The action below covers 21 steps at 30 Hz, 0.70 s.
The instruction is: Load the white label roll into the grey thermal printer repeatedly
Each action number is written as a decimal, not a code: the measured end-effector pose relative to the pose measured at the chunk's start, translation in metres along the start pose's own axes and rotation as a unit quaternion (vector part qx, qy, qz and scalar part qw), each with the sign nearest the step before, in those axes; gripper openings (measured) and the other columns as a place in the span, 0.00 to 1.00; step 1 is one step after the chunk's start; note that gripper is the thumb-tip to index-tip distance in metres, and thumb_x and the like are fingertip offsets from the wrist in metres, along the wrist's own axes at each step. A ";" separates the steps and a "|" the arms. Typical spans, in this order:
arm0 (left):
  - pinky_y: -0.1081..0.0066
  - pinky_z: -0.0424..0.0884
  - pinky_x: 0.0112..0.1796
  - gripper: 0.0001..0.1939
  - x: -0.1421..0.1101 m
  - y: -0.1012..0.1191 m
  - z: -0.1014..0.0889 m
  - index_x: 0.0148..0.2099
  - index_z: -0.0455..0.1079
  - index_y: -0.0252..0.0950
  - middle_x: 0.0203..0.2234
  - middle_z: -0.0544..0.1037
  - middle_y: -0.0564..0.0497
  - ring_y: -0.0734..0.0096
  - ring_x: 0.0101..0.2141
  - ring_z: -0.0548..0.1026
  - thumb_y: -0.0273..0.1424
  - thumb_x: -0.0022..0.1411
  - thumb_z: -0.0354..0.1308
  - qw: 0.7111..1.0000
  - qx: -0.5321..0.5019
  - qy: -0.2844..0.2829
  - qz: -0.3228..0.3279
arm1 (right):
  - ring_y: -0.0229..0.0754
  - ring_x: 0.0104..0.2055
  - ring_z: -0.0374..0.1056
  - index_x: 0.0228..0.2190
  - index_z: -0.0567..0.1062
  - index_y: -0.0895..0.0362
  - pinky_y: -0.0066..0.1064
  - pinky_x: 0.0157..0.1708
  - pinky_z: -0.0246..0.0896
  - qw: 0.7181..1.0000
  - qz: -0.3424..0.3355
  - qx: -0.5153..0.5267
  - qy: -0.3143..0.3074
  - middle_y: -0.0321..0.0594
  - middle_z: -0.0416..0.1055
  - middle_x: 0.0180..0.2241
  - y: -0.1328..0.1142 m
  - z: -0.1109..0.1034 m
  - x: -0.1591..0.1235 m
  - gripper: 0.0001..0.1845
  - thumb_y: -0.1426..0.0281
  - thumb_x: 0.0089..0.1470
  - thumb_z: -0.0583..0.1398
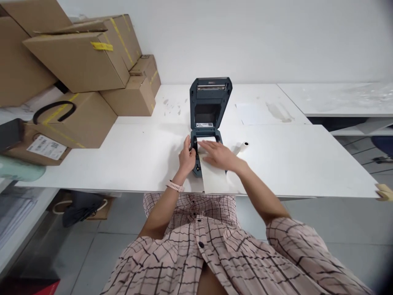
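A dark blue label printer (209, 110) stands on the white table with its lid raised and tilted back. Inside its body lies a white label roll (211, 139), and a wide strip of label paper (215, 179) runs out of the front towards the table edge. My left hand (187, 157) grips the printer's left side, thumb near the black roll holder (195, 143). Across the roll and the top of the strip, my right hand (219, 154) lies with fingers stretched out flat, hiding part of both. To the right lies a small white paper roll (244, 146) with a dark core.
Cardboard boxes (89, 61) with yellow tape are stacked at the left, a black curved band (53, 107) among them. A green rounded object (21, 169) lies at the left edge. A sheet of paper (250, 114) is on the table's back right, before the wall.
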<state>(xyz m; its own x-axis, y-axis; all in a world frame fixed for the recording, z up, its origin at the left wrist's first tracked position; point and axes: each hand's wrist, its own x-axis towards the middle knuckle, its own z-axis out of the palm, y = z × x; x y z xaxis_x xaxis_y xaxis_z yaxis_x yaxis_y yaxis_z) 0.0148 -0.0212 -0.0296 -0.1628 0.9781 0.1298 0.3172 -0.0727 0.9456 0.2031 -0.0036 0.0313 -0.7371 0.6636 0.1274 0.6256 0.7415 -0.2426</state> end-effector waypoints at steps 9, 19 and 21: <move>0.50 0.64 0.66 0.26 -0.002 0.004 0.003 0.69 0.63 0.42 0.68 0.70 0.45 0.52 0.66 0.68 0.32 0.70 0.52 1.000 0.011 0.010 -0.001 | 0.63 0.75 0.52 0.66 0.67 0.55 0.60 0.68 0.59 0.989 0.103 -0.021 0.102 0.55 0.58 0.71 -0.068 0.051 -0.063 0.25 0.64 0.72 0.50; 0.53 0.63 0.67 0.28 -0.023 0.013 -0.001 0.69 0.63 0.42 0.70 0.66 0.43 0.53 0.69 0.65 0.45 0.72 0.52 0.998 -0.048 -0.026 -0.035 | 0.62 0.75 0.52 0.66 0.67 0.54 0.61 0.69 0.57 0.988 0.113 0.011 0.100 0.55 0.56 0.72 -0.069 0.051 -0.062 0.26 0.61 0.71 0.50; 0.54 0.61 0.68 0.31 -0.039 0.015 -0.002 0.72 0.58 0.47 0.74 0.59 0.47 0.54 0.72 0.58 0.47 0.71 0.55 0.994 -0.078 -0.051 -0.050 | 0.63 0.76 0.49 0.67 0.66 0.54 0.63 0.69 0.55 0.989 0.109 0.033 0.094 0.55 0.55 0.73 -0.066 0.046 -0.065 0.27 0.60 0.71 0.51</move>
<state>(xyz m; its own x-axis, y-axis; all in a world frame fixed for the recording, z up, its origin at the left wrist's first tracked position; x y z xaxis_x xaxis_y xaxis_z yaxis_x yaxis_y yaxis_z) 0.0241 -0.0613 -0.0196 -0.0889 0.9960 0.0086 0.1530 0.0051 0.9882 0.1983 -0.1007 -0.0049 -0.5222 0.8184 0.2398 0.7417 0.5746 -0.3459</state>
